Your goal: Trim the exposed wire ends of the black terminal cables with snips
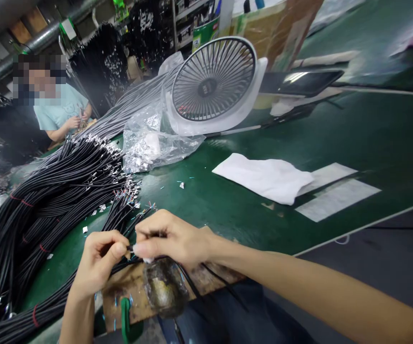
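Note:
My left hand and my right hand meet above the edge of a brown board. Both pinch a thin black cable, whose end shows between the fingertips; the fingers hide the rest of the tip. Just below my right hand sits a dark, blurred block with a yellowish patch on top. A green clamp handle stands at the board's near edge. Small blue wire scraps lie on the board. More black cables with stripped, coloured wire ends lie right behind my left hand.
Large bundles of black cables cover the left of the green table. Behind are a clear plastic bag and a fan. A white cloth and paper strips lie right. A co-worker sits far left.

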Demonstrator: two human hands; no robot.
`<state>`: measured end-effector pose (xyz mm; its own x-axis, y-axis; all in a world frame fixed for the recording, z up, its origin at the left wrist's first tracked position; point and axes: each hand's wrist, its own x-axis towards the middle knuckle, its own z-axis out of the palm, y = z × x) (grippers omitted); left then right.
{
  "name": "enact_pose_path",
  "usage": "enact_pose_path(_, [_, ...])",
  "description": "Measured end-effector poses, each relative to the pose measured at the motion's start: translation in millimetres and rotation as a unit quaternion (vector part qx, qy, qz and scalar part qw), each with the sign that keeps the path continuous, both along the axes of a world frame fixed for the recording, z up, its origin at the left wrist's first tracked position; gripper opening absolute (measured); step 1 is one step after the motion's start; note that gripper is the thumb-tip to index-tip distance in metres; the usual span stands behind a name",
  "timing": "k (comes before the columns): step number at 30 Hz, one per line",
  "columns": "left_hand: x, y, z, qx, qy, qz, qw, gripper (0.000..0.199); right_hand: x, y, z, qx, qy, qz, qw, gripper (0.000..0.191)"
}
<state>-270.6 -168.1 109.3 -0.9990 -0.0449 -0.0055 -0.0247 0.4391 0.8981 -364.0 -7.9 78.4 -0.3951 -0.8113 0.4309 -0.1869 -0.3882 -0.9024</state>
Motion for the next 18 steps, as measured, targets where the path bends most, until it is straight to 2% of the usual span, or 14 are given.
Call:
enact_pose_path(2, [0.1, 2.4, -2.2, -0.003, 0.038, 0.028, 0.999, 0.026, 4.4, -6.0, 1.6, 0.013, -0.179, -0.019, 0.984, 0.024])
enact_pose_path(4, [0.2, 6.7, -5.1, -0.031, 0.058, 0.079, 0.995, 0.025, 6.3, -10.0, 2.0, 0.025, -0.25, -0.083, 0.964, 0.027])
enact_pose_path(5, [0.1, 8.6, -6.4, -0.048, 0.066, 0.098, 0.992, 0.024, 6.2, -10.5, 1.8, 0.028, -0.233, -0.116, 0.965, 0.029])
enact_pose_path(7, [-0.4, 11.2, -7.8, -0.067, 0.07, 0.119, 0.988, 0.023, 4.5, -8.5, 1.2, 0.007, -0.114, -0.148, 0.982, 0.028])
enact_pose_path(9, [-1.1, 11.9, -8.2, -0.065, 0.059, 0.129, 0.988, 0.025, 1.5, -4.4, 0.5, -0.037, 0.045, -0.127, 0.99, 0.025])
enact_pose_path(11, [-1.4, 11.9, -8.2, -0.068, 0.036, 0.13, 0.989, 0.028, -2.0, -1.0, 0.7, -0.049, 0.133, -0.12, 0.983, 0.024])
enact_pose_path(13, [-1.2, 11.8, -8.5, -0.082, 0.018, 0.123, 0.989, 0.029, -6.1, 0.4, 2.3, -0.013, 0.121, -0.161, 0.979, 0.029])
enact_pose_path(15, [-0.8, 11.7, -9.3, -0.082, 0.018, 0.114, 0.99, 0.031, -11.4, 0.6, 4.8, 0.018, 0.06, -0.206, 0.977, 0.031])
enact_pose_path(17, [-0.7, 11.4, -10.6, -0.062, 0.033, 0.12, 0.99, 0.034, -17.6, 1.4, 7.3, -0.007, -0.032, -0.249, 0.968, 0.03])
enact_pose_path(18, [-0.9, 11.3, -11.4, -0.048, 0.041, 0.125, 0.99, 0.035, -20.4, 2.1, 8.2, -0.039, -0.081, -0.29, 0.953, 0.03])
